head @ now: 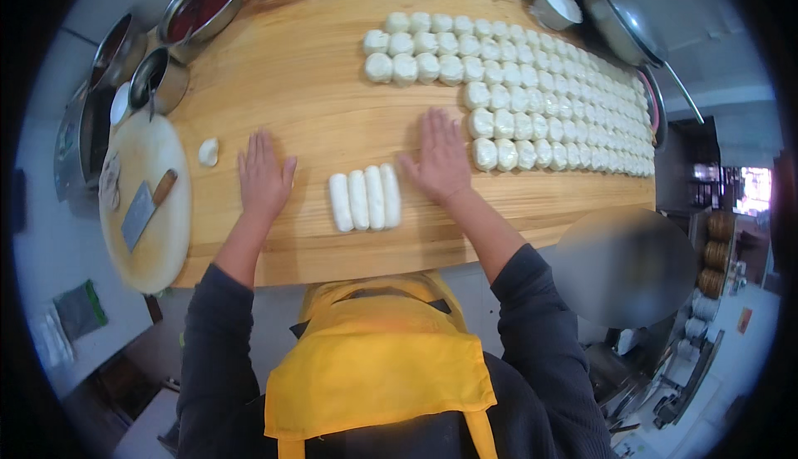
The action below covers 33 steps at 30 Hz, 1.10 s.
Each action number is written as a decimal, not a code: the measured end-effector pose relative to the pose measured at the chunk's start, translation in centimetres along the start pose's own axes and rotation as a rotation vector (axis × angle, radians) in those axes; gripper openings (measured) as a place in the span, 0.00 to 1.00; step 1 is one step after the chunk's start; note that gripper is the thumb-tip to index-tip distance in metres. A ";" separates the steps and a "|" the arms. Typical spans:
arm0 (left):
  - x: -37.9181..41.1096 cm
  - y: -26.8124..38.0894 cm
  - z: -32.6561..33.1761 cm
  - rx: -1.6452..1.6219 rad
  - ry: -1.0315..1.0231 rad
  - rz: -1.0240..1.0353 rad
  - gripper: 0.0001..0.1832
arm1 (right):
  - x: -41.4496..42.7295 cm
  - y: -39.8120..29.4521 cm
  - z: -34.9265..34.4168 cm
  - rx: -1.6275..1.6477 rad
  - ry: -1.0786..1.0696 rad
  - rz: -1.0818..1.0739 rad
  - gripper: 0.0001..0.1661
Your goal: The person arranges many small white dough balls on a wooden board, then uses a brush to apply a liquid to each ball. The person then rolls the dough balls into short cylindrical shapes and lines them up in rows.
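Note:
Both my hands rest palm down on the wooden table (pixel 324 116). My left hand (pixel 265 175) has its thumb held out from the fingers and grips nothing. A small lump of dough (pixel 209 152) lies to its left. My right hand (pixel 442 156), also without anything in it, lies flat just left of the near rows of dough balls (pixel 523 123). Between my hands, closer to my body, several white dough rolls (pixel 365 198) lie side by side. Many rounded dough pieces (pixel 449 44) stand in rows across the table's right half.
At left, a round cutting board (pixel 168 234) bears a cleaver (pixel 146 206) and a crumpled cloth (pixel 110 181). Metal bowls, one with red contents (pixel 202 4), line the far left edge. A bowl of white powder (pixel 557 5) and a large metal pan (pixel 623 22) stand at the far right.

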<state>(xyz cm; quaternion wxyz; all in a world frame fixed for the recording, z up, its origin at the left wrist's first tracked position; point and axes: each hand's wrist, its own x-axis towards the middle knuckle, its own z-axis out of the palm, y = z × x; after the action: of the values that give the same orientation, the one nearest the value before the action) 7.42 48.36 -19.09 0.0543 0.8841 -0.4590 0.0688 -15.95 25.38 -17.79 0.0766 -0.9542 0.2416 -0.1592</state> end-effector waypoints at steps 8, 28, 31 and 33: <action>-10.3 3.5 -3.2 -0.157 -0.369 -0.065 0.36 | -9.7 -3.1 -3.1 0.117 -0.227 0.042 0.40; -3.7 2.8 -1.3 -0.090 -0.094 -0.009 0.37 | -3.2 -1.2 -0.4 -0.078 0.012 0.133 0.34; -8.7 3.7 -3.2 -0.106 -0.184 0.079 0.35 | -7.7 -2.2 -2.7 -0.042 -0.088 0.041 0.31; -10.2 3.9 -4.1 -0.134 -0.266 0.058 0.32 | -10.1 -2.3 -4.1 -0.016 -0.217 0.027 0.28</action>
<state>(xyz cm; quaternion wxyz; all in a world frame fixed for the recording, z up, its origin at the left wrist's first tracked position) -1.88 55.04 -16.69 0.0498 0.8661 -0.4913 -0.0780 -24.77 32.04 -16.12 0.0970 -0.9630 0.2459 -0.0517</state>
